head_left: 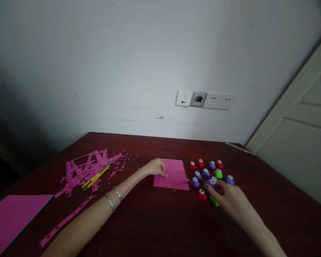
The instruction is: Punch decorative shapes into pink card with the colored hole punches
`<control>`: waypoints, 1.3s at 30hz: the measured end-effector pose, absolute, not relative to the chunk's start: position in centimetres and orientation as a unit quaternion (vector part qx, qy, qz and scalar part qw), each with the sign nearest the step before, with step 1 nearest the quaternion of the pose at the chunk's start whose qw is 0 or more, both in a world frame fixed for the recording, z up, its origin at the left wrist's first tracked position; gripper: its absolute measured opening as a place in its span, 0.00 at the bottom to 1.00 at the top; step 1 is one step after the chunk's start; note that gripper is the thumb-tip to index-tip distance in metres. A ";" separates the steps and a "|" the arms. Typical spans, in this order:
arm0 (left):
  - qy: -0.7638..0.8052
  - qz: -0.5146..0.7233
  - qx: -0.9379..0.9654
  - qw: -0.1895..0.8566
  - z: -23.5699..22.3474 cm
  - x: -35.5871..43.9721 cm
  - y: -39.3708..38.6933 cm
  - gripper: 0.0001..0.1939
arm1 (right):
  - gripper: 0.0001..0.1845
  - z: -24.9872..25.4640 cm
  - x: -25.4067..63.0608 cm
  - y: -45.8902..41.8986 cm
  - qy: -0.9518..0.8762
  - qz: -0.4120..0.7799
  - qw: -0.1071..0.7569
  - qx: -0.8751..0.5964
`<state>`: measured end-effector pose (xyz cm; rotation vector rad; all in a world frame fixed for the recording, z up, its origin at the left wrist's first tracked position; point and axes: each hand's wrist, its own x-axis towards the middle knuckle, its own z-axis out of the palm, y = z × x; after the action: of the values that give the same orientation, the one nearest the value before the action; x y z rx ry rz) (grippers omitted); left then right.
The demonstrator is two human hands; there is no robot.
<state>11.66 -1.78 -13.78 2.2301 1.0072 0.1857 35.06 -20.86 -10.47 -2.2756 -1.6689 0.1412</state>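
My left hand (pixel 156 167) rests with curled fingers on the left edge of a small stack of pink paper sheets (pixel 173 175) in the middle of the dark wooden table (pixel 155 221). My right hand (pixel 226 194) reaches among a cluster of small craft punches; its fingers close around a purple punch (pixel 211 183). A green punch (pixel 214 200) lies partly under that hand and a red punch (pixel 202 194) sits just left of it. More red, purple and green punches (pixel 205 168) stand behind.
Punched pink paper strips and scraps (pixel 85 169) lie at the left with a yellow utility knife (pixel 95 177) on them. A long punched strip (pixel 66 219) and a large pink sheet (pixel 9 217) lie near the front left. Wall sockets (pixel 204 100) sit above the table; a door (pixel 302 142) is on the right.
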 end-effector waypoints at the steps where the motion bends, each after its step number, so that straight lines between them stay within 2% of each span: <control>1: 0.385 0.073 0.854 0.342 -13.9 11.6 -1.7 0.13 | 0.17 -10.6 35.8 -20.9 -0.577 0.054 0.153 -0.801; 10: 0.373 0.090 0.840 0.385 -14.4 11.4 -2.0 0.12 | 0.20 -11.2 37.7 -20.3 -0.572 0.079 0.128 -0.806; 15: 0.319 0.117 0.827 0.449 -14.0 10.7 -1.5 0.10 | 0.21 -12.0 40.2 -21.1 -0.553 0.088 0.117 -0.820; 22: 0.270 0.156 0.795 0.521 -11.3 9.7 -1.2 0.11 | 0.18 -14.3 42.0 -22.5 -0.545 0.135 0.134 -0.817; 30: 0.256 0.170 0.806 0.506 -7.2 8.5 -1.6 0.11 | 0.17 -14.6 41.6 -22.3 -0.549 0.156 0.146 -0.808; 36: 0.243 0.154 0.813 0.506 -5.9 7.6 -1.5 0.11 | 0.22 -12.0 40.9 -22.7 -0.536 0.125 0.131 -0.825; 39: 0.237 0.153 0.814 0.508 -5.5 7.6 -1.7 0.10 | 0.19 -8.8 38.5 -22.0 -0.597 0.127 0.191 -0.769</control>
<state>7.58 -1.65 -5.49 1.9617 0.5703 0.3698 38.49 -22.03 -8.78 -2.1598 -1.6777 0.3572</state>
